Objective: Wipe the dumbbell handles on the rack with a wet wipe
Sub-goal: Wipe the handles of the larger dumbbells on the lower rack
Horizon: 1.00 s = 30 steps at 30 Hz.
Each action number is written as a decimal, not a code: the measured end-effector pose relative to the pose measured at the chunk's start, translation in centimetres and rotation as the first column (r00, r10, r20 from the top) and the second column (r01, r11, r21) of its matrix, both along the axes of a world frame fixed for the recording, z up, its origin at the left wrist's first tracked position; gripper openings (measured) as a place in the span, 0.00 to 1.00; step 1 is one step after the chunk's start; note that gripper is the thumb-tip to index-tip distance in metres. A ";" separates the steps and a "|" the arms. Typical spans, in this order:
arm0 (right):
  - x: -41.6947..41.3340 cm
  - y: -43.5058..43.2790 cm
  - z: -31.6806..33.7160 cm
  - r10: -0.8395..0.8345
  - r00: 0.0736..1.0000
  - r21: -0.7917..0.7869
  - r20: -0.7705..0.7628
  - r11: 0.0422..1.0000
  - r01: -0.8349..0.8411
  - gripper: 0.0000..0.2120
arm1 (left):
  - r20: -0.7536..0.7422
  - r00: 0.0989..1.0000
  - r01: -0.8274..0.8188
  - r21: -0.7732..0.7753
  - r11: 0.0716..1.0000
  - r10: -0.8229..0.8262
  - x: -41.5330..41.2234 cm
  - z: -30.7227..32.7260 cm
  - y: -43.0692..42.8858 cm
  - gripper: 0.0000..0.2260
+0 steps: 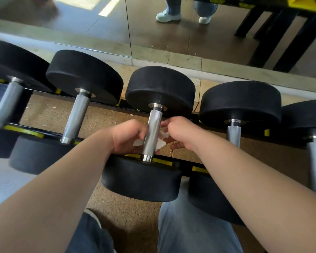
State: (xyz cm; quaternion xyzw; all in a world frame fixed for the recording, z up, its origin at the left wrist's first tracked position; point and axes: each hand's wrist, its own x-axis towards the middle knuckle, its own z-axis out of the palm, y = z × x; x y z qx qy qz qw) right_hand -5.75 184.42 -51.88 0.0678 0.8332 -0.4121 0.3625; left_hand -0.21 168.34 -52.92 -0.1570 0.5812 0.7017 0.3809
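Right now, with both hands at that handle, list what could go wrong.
1. The wet wipe is bunched under the handle, held between the left hand and right hand; the top may stay unwiped.
2. The wipe looks ragged and might tear on the ridged grip.
3. Fingers sit between handle and rack rail; a rolling dumbbell could pinch them.

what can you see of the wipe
The wipe is white, thin and crumpled, looped under the middle dumbbell's steel handle. Bits show on both sides of the bar. The left hand pinches one end, the right hand the other. Most of it is hidden behind bar and fingers.
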 end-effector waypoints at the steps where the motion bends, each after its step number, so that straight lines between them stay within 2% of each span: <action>1: -0.1 0.0 0.0 0.014 1.000 0.007 -0.011 1.000 -0.014 0.15 | -0.017 0.999 -0.042 0.027 0.999 0.042 -0.3 0.0 0.0 0.28; 4: -0.4 -0.2 -0.3 0.034 0.998 0.022 -0.055 0.999 -0.033 0.17 | -0.038 0.971 -0.223 0.215 0.951 0.237 -1.2 0.2 -0.1 0.26; 6: -0.4 -0.2 -0.2 0.042 0.996 0.023 -0.077 0.999 -0.041 0.18 | -0.045 0.958 -0.262 0.253 0.931 0.282 -1.5 0.3 -0.3 0.24; 8: -0.3 -0.2 0.0 0.065 0.994 0.029 -0.086 0.998 -0.062 0.18 | -0.064 0.975 -0.194 0.204 0.960 0.211 -1.1 0.4 -0.5 0.27; 11: -0.1 0.0 0.4 0.067 0.994 0.038 -0.082 0.997 -0.064 0.15 | -0.039 0.999 0.014 0.037 0.999 -0.013 -0.2 0.2 -0.3 0.29; 14: 0.0 0.0 0.3 0.093 0.993 0.050 -0.077 0.995 -0.089 0.15 | 0.002 0.997 0.075 -0.034 0.997 -0.075 0.0 0.1 -0.1 0.28; 17: -0.1 0.0 0.3 0.109 0.990 0.052 -0.091 0.993 -0.104 0.14 | -0.063 0.998 -0.029 0.035 0.999 0.031 -0.5 0.7 0.1 0.30; 19: -0.2 0.0 0.4 0.096 0.989 0.032 -0.115 0.995 -0.093 0.11 | -0.087 0.978 -0.178 0.150 0.973 0.192 -1.0 0.9 0.0 0.25; 20: -0.2 0.0 0.5 0.080 0.989 0.013 -0.122 0.997 -0.079 0.10 | -0.080 0.964 -0.239 0.170 0.956 0.255 -1.2 0.8 0.1 0.24; 22: -0.1 -0.2 0.5 0.049 0.991 -0.023 -0.122 0.998 -0.053 0.08 | -0.097 0.956 -0.260 0.151 0.954 0.276 -1.2 0.6 0.1 0.28; 24: -0.1 -0.2 0.3 0.071 0.990 -0.018 -0.122 0.997 -0.074 0.09 | -0.115 0.973 -0.191 0.073 0.979 0.198 -0.7 0.3 0.2 0.30; 25: -0.1 -0.2 0.3 0.079 0.989 -0.012 -0.124 0.997 -0.081 0.11 | -0.098 0.984 -0.145 0.017 0.989 0.146 -0.4 0.2 0.2 0.28; 27: -0.1 -0.2 0.3 0.073 0.991 -0.019 -0.114 0.997 -0.075 0.13 | -0.036 0.999 -0.012 -0.152 0.988 0.007 0.6 0.7 0.4 0.17; 28: -0.1 -0.1 0.4 0.072 0.992 -0.027 -0.108 0.997 -0.075 0.14 | -0.002 0.998 0.060 -0.286 0.956 -0.063 1.0 0.8 0.2 0.10; 30: 0.0 0.0 0.6 0.107 0.989 -0.028 -0.100 0.994 -0.110 0.17 | 0.033 0.972 0.211 -0.551 0.807 -0.231 1.2 1.0 -0.3 0.05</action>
